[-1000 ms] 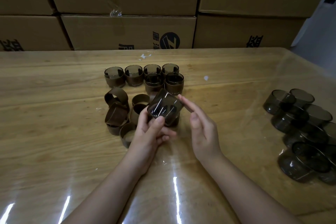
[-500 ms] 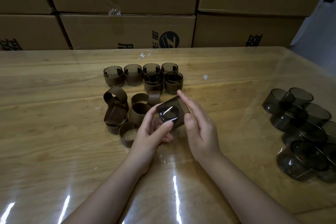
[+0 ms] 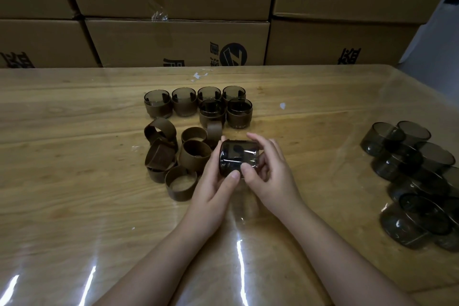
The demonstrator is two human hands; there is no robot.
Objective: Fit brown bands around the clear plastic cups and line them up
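Note:
Both hands hold one smoky clear plastic cup [image 3: 236, 156] just above the table, its base turned toward me. My left hand [image 3: 213, 181] grips its left side with the thumb on the near edge. My right hand [image 3: 268, 174] grips the right side, fingers over the top and thumb below. Whether a band is on this cup I cannot tell. Several loose brown bands [image 3: 193, 154] lie in a heap left of the hands. Behind them stand several banded cups [image 3: 198, 104] in rows.
A pile of bare smoky cups [image 3: 412, 169] lies at the right side of the wooden table [image 3: 74, 181], which has a glossy clear cover. Stacked cardboard boxes [image 3: 173, 40] wall off the far edge. Small white scraps [image 3: 200, 75] lie near the back.
The cup has turned from tilted to base-toward-me and come lower. My right hand has closed in from beside it and now grips it together with the left.

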